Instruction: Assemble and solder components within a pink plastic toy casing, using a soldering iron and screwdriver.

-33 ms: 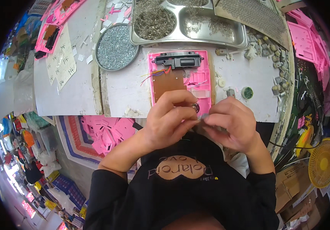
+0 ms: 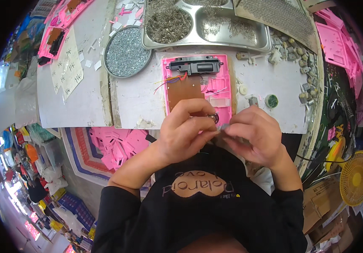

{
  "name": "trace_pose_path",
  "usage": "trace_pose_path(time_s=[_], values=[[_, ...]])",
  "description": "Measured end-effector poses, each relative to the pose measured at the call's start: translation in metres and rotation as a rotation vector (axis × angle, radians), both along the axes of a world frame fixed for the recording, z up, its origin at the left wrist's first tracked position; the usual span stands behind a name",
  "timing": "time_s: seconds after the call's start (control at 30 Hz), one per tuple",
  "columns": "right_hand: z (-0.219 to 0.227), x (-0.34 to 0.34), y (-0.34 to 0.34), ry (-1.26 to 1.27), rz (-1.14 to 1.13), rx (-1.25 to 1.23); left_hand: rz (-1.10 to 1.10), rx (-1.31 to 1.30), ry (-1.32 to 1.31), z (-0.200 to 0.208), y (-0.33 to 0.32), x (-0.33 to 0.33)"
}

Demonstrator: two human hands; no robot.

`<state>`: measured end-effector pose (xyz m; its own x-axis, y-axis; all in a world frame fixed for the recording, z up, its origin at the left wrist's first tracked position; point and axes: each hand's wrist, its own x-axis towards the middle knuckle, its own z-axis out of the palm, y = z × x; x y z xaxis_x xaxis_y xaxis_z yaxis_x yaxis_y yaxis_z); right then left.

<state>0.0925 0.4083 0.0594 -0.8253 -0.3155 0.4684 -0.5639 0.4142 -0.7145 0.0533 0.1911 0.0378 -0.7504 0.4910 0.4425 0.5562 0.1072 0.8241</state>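
A pink plastic housing (image 2: 227, 86) lies on the bench in front of me. It carries a black mechanism (image 2: 196, 65) along its far edge, a brown circuit board (image 2: 184, 92) and thin coloured wires (image 2: 171, 80). Over its near end, my left hand (image 2: 186, 133) has its fingers closed in a pinch. A small round dark metallic part (image 2: 214, 118) shows beside those fingertips; whether they grip it is unclear. My right hand (image 2: 255, 135) pinches a small greyish piece (image 2: 221, 128) close to the left fingertips. What the left fingers hold is mostly hidden.
Left of the housing stands a round dish of small screws (image 2: 128, 52). Behind it is a steel compartment tray (image 2: 209, 45) with springs. Small grey motors (image 2: 303, 88) and a green round container (image 2: 271, 100) lie to the right. A crate (image 2: 78, 149) holds pink parts below left.
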Motion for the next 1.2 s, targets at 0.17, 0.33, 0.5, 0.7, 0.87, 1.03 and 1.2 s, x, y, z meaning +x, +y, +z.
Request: trace_pose_path(time_s=[0.17, 0.33, 0.5, 0.7, 0.87, 1.03, 1.2], values=[[-0.009, 0.006, 0.006, -0.032, -0.03, -0.023, -0.026, -0.075, 0.105, -0.003, -0.002, -0.006], [-0.016, 0.008, 0.01, -0.067, -0.064, -0.074, -0.062, -0.126, 0.029, -0.001, -0.001, -0.014], [-0.024, 0.012, 0.018, -0.213, -0.138, -0.17, 0.116, -0.469, 0.14, 0.003, 0.011, -0.037], [-0.036, 0.026, 0.022, -0.405, -0.263, -0.357, 0.129, -0.603, 0.306, -0.004, 0.027, -0.038], [-0.034, 0.028, 0.024, -0.461, -0.301, -0.441, 0.076, -0.521, 0.374, -0.01, 0.022, -0.042], [-0.032, 0.033, 0.031, -0.489, -0.266, -0.383, 0.041, -0.484, 0.358, -0.009, 0.019, -0.041], [-0.03, 0.027, 0.03, -0.349, -0.286, -0.351, -0.046, -0.386, 0.278, -0.002, 0.014, -0.035]])
